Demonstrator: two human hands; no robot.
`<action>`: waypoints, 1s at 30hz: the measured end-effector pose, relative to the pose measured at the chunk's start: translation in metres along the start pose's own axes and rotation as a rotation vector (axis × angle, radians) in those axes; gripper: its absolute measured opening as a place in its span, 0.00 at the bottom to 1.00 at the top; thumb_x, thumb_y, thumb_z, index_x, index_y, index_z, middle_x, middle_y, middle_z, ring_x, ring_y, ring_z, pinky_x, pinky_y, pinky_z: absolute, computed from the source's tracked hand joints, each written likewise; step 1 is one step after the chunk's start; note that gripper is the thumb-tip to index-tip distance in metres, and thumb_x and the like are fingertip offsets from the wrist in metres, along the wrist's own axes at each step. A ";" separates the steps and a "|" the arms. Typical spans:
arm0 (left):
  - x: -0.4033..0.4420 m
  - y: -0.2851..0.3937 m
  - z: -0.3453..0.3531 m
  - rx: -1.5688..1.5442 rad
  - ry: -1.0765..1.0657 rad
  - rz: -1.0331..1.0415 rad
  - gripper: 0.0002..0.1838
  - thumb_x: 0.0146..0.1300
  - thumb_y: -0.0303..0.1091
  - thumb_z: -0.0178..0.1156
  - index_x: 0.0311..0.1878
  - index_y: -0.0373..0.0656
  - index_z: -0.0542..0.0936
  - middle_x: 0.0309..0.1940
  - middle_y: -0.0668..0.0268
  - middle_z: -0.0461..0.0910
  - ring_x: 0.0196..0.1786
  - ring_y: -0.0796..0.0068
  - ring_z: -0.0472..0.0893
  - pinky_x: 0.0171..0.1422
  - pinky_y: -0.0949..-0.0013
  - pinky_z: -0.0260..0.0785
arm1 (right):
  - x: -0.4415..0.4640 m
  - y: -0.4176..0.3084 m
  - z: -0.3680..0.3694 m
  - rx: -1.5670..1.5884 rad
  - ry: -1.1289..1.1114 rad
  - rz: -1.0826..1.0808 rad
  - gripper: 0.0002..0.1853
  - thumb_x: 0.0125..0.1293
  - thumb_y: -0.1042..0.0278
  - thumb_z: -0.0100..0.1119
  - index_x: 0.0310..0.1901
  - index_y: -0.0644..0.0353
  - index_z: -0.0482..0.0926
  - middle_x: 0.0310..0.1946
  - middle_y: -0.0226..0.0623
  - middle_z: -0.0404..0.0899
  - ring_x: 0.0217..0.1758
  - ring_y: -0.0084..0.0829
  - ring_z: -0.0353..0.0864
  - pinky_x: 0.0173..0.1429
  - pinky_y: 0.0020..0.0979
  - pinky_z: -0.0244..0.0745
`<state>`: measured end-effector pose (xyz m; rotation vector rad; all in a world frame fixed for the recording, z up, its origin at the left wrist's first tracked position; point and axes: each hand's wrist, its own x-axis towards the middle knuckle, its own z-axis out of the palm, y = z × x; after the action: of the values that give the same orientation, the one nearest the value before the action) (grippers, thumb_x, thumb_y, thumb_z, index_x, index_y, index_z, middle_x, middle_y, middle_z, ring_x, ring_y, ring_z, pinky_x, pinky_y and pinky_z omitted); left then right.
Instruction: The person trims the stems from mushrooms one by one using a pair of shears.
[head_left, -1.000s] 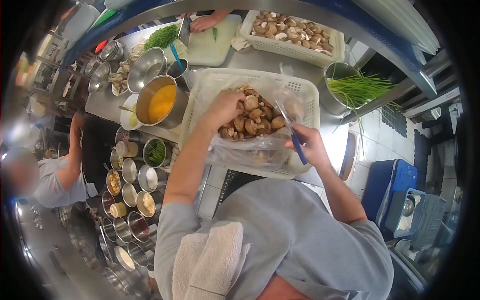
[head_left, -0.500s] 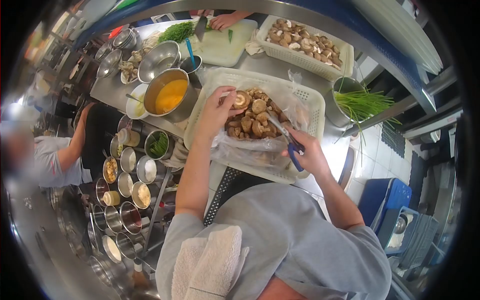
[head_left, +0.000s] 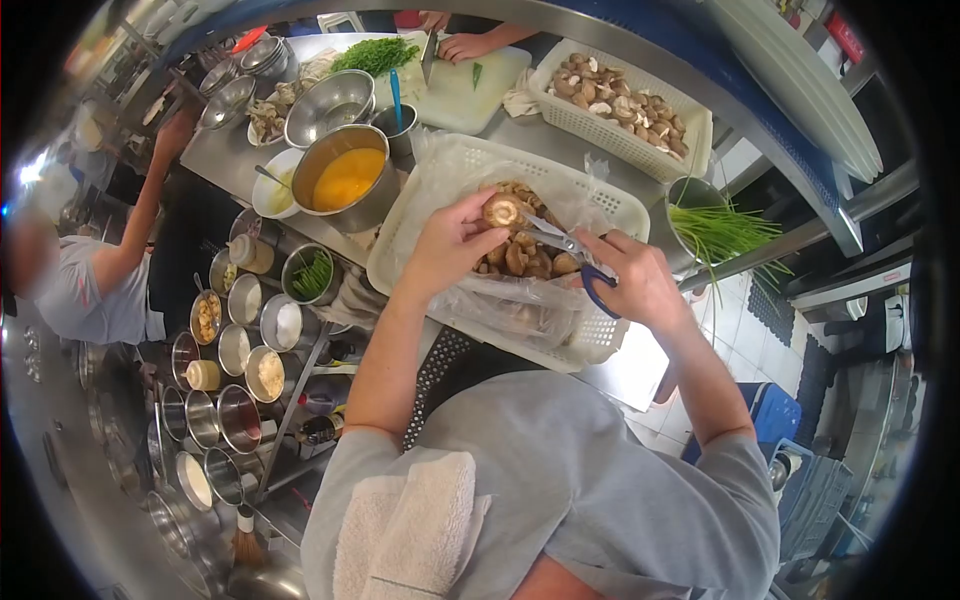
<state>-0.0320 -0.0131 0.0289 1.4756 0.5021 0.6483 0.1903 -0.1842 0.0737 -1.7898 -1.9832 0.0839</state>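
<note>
My left hand (head_left: 455, 242) pinches a brown mushroom (head_left: 503, 210), its pale gilled underside and stem turned toward me. In my right hand (head_left: 635, 278) is a pair of scissors (head_left: 558, 240) with dark blue handles. Their blades point left and reach the mushroom's edge near the stem; whether they touch the stem I cannot make out. Below both hands, more brown mushrooms (head_left: 528, 260) lie in a clear plastic bag (head_left: 520, 300). The bag sits inside a white perforated basket (head_left: 615, 205) on the counter.
A pot of orange liquid (head_left: 345, 190) stands left of the basket. Behind are a basket of cut mushrooms (head_left: 615, 105) and another person's hands with a knife at a cutting board (head_left: 490, 95). Green stalks (head_left: 725, 225) stick out at right. Another person (head_left: 90, 280) stands left.
My left hand has brought the mushroom to the right and tipped its underside toward me. The scissors have come up from the bagged mushrooms to it.
</note>
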 end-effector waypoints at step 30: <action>0.005 -0.037 -0.008 -0.108 -0.123 -0.233 0.24 0.61 0.25 0.69 0.61 0.33 0.78 0.45 0.65 0.85 0.45 0.80 0.83 0.50 0.75 0.75 | 0.000 0.005 0.026 0.439 -0.291 0.319 0.27 0.54 0.57 0.78 0.52 0.63 0.82 0.32 0.48 0.83 0.31 0.43 0.81 0.39 0.36 0.77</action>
<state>-0.0303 -0.0031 -0.0083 1.3222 0.5262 0.3927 0.1849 -0.1766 0.0489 -1.8461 -1.6637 0.8549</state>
